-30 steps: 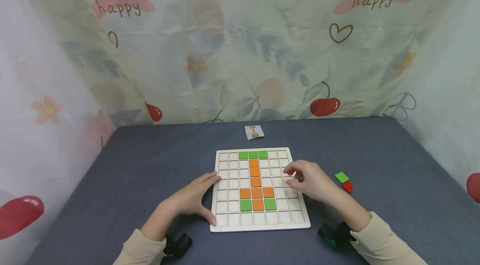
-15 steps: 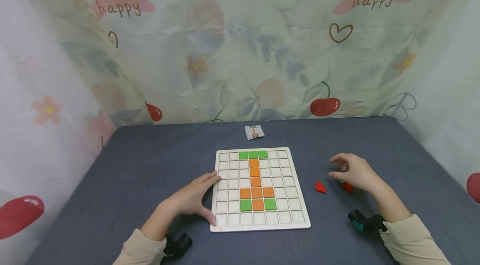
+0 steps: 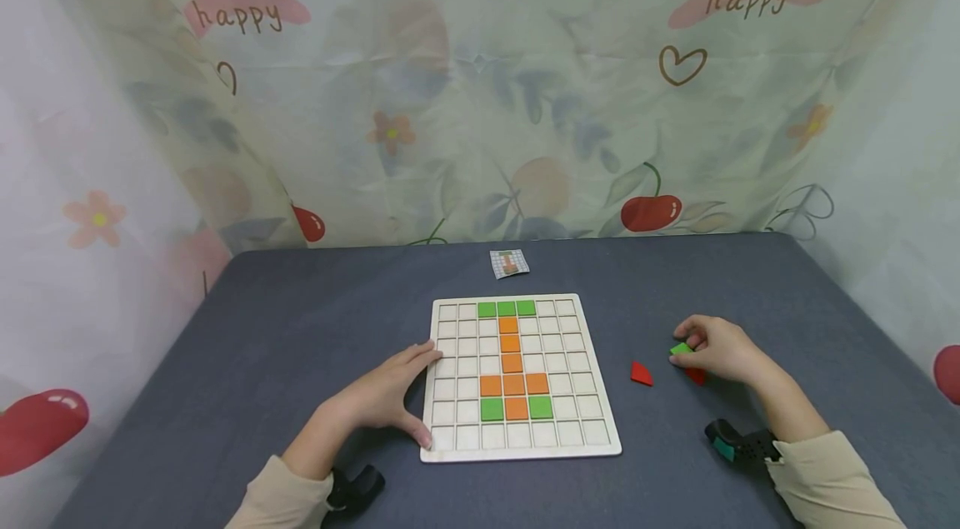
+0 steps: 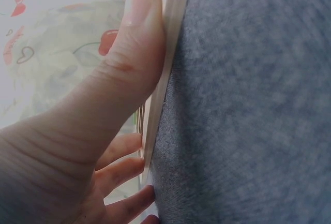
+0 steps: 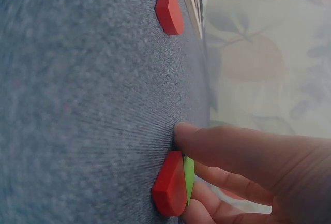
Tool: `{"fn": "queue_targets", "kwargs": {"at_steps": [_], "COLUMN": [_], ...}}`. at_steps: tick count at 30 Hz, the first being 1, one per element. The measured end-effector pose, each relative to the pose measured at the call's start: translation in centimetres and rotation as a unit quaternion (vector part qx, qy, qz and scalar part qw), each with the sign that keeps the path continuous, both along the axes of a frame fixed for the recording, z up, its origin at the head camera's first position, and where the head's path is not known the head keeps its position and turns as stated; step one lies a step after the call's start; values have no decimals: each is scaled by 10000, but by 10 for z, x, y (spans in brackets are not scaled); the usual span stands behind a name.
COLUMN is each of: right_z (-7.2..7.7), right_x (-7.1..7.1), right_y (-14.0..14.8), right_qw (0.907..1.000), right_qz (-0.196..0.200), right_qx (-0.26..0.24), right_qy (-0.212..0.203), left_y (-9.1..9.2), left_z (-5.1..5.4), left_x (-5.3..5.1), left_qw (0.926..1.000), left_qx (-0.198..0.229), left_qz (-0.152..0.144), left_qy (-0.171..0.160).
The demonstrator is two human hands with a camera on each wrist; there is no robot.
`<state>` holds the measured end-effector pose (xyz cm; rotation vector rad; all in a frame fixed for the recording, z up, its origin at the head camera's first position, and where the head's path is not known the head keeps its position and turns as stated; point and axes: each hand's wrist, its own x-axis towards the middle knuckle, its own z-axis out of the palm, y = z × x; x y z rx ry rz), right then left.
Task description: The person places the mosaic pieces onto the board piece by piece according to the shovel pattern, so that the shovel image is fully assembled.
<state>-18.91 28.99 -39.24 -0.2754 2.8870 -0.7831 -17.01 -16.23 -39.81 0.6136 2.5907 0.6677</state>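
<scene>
A white gridded board [image 3: 570, 437] lies flat with green and orange square tiles set in its cells, forming an upright column with green rows near top and bottom. My left hand [image 3: 390, 391] rests against the board's left edge, thumb and fingers spread along it. To the right, my right hand [image 3: 720, 348] pinches a green square tile [image 3: 681, 349] between thumb and fingers, low over the cloth. Right beside that tile is a red round-edged piece [image 5: 169, 185], partly hidden by the hand in the head view. Another red piece [image 3: 641, 373] lies between the board and this hand.
A small printed card [image 3: 509, 264] with a grid pattern lies beyond the board. Dark cloth covers the table [image 3: 337, 296]. A patterned curtain [image 3: 480, 96] hangs behind it and at both sides.
My right hand has moved from the board's right edge out to the green tile and taken hold of it. One red piece now lies right of the board. The left hand stays put.
</scene>
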Motion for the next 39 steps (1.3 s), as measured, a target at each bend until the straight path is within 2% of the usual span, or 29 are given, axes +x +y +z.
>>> {"fn": "queue_targets", "kwargs": {"at_steps": [8, 16, 27, 39], "right_z": [1, 7, 15, 20], "right_x": [-1, 0, 8, 21], "right_y": [-1, -8, -31, -63], "right_qw": [10000, 9997, 9980, 9968], "right_qz": [91, 27, 67, 259], "right_qx": [-7, -80, -308, -572], "right_qy": [5, 238, 551, 499], "left_y": [0, 0, 0, -1], "left_z": [0, 0, 0, -1], "left_x": [0, 0, 0, -1], "left_qw": [10000, 10000, 10000, 10000], "left_qx": [-44, -38, -22, -16], "left_qz": [37, 48, 37, 2], "left_qy": [54, 44, 14, 27]}}
